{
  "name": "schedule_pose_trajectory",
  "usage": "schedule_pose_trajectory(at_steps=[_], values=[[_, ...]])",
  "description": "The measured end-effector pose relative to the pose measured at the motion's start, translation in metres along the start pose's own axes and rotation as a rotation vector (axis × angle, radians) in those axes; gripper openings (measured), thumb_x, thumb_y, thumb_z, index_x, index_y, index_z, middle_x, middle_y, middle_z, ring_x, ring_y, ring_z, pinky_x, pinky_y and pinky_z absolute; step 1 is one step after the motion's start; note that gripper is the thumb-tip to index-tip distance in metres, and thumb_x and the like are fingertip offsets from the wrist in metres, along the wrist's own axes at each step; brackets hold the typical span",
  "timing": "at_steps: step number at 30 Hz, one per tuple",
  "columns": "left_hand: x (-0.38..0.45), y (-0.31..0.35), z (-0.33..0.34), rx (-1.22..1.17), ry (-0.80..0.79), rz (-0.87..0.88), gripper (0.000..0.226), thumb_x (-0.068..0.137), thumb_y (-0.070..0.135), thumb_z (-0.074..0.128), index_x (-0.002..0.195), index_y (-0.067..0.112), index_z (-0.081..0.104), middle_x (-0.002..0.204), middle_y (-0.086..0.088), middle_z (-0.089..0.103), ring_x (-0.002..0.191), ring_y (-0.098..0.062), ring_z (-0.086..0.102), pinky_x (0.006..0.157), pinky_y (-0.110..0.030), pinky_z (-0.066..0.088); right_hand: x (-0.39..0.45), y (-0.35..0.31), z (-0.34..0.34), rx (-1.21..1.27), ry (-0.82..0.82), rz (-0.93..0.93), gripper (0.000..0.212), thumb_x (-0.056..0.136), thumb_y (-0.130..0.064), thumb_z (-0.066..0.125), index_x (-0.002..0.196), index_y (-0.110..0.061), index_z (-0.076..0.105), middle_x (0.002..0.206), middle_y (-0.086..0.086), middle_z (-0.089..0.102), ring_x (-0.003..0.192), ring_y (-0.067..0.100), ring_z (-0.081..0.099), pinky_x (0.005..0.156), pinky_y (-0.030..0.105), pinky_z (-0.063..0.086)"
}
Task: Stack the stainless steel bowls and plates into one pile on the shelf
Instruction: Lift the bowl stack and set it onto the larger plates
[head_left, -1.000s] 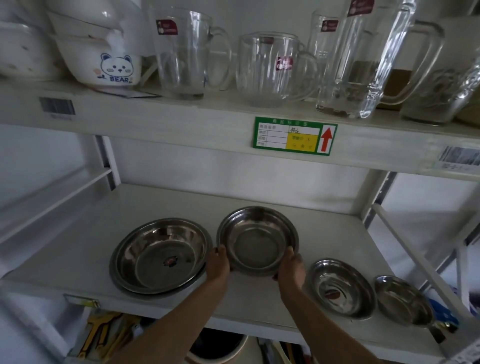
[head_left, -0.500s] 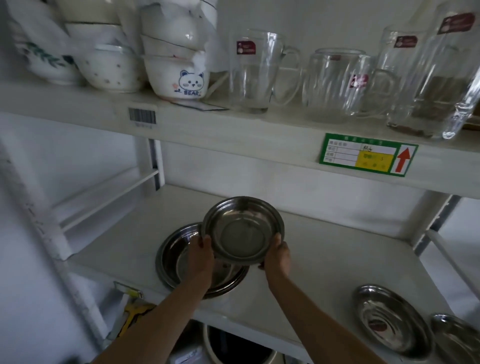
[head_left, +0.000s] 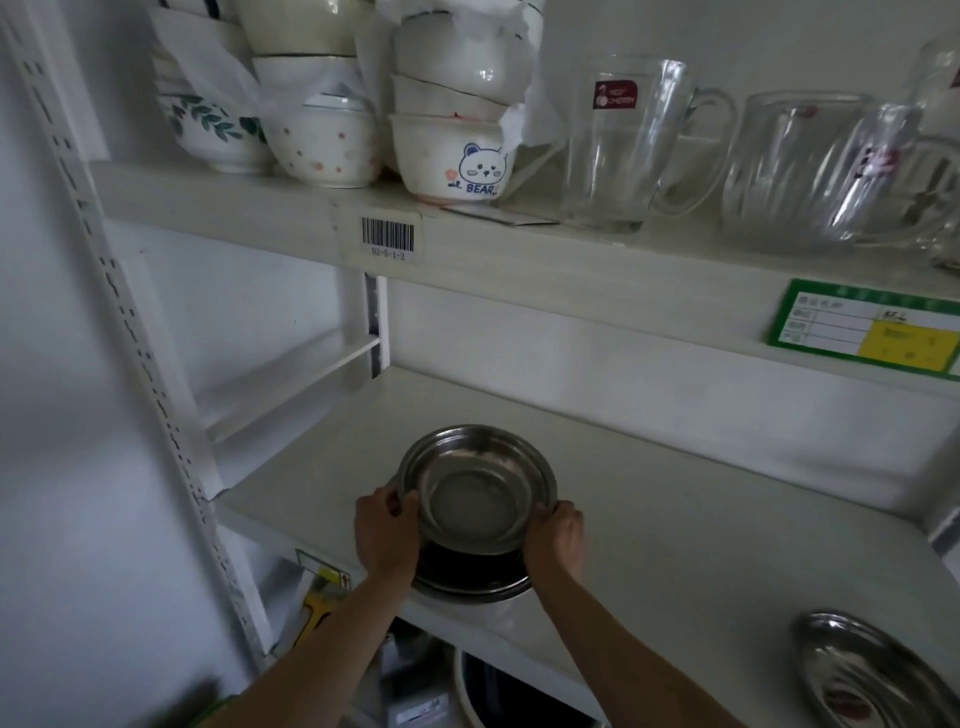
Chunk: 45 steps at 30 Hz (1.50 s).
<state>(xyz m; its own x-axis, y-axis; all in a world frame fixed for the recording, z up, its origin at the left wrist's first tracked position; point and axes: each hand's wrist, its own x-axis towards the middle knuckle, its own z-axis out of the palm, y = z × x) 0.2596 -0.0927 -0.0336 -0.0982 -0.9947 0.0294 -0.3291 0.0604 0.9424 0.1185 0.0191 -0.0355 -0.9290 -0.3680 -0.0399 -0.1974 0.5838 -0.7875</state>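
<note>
I hold a medium stainless steel bowl (head_left: 475, 491) by its rim with both hands, tilted toward me. My left hand (head_left: 387, 535) grips its left edge and my right hand (head_left: 556, 535) its right edge. The bowl sits directly over the large steel plate (head_left: 470, 584), which lies on the white shelf (head_left: 675, 545) near its front edge; only the plate's front rim shows beneath the bowl. A smaller steel plate (head_left: 872, 670) with a sticker in it lies at the lower right of the same shelf.
The upper shelf (head_left: 519, 254) carries stacked ceramic bowls (head_left: 452, 156) on the left and glass mugs (head_left: 623, 145) on the right. A green and yellow label (head_left: 862, 332) hangs on its front edge. A white upright (head_left: 130, 364) stands at left.
My hands have carried the bowl left and down over the large plate, which it now covers almost fully. The view has swung left, so the small plates slid to the right edge.
</note>
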Motion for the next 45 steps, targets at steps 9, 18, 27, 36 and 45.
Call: schedule_pose_trajectory(at_steps=[9, 18, 27, 36, 45], values=[[0.005, -0.027, 0.005, 0.044, 0.046, -0.014, 0.028, 0.082, 0.032, 0.066, 0.102, 0.013, 0.069, 0.098, -0.01, 0.065, 0.09, -0.029, 0.064, 0.082, -0.047, 0.056, -0.001, 0.005, 0.012, -0.149, 0.054, -0.034, 0.025, 0.094, -0.023, 0.048, 0.111, -0.005, 0.054, 0.117, 0.014, 0.05, 0.1, 0.036, 0.06, 0.083, 0.039, 0.045], [0.005, -0.026, 0.008, 0.115, 0.053, 0.007, 0.022, 0.082, 0.022, 0.067, 0.1, 0.01, 0.068, 0.102, -0.011, 0.059, 0.096, -0.03, 0.059, 0.087, -0.044, 0.053, 0.002, 0.011, 0.015, -0.211, 0.097, -0.039, 0.021, 0.092, -0.021, 0.05, 0.108, -0.008, 0.055, 0.116, 0.011, 0.052, 0.101, 0.031, 0.059, 0.082, 0.037, 0.046], [0.006, -0.032, 0.007, 0.127, 0.066, 0.03, 0.027, 0.081, 0.012, 0.068, 0.106, 0.004, 0.064, 0.11, -0.015, 0.054, 0.109, -0.031, 0.049, 0.084, -0.03, 0.036, 0.004, 0.015, 0.02, -0.234, 0.117, -0.055, 0.024, 0.088, -0.02, 0.054, 0.11, -0.01, 0.054, 0.115, 0.009, 0.052, 0.1, 0.029, 0.059, 0.083, 0.039, 0.049], [0.008, -0.041, 0.004, 0.135, 0.038, 0.128, 0.018, 0.081, 0.004, 0.063, 0.098, 0.01, 0.062, 0.103, -0.007, 0.051, 0.096, -0.027, 0.052, 0.082, -0.032, 0.045, 0.005, 0.019, 0.018, -0.234, 0.133, -0.079, 0.022, 0.086, -0.015, 0.056, 0.107, -0.01, 0.052, 0.112, 0.01, 0.053, 0.095, 0.03, 0.061, 0.077, 0.037, 0.046], [0.027, -0.045, -0.003, 0.078, -0.037, -0.013, 0.056, 0.083, 0.016, 0.067, 0.135, 0.007, 0.049, 0.131, -0.016, 0.046, 0.106, -0.033, 0.056, 0.092, -0.044, 0.049, 0.018, 0.027, 0.01, -0.056, 0.155, -0.001, 0.04, 0.083, -0.032, 0.066, 0.116, -0.013, 0.052, 0.118, 0.009, 0.053, 0.103, 0.031, 0.058, 0.088, 0.039, 0.043]])
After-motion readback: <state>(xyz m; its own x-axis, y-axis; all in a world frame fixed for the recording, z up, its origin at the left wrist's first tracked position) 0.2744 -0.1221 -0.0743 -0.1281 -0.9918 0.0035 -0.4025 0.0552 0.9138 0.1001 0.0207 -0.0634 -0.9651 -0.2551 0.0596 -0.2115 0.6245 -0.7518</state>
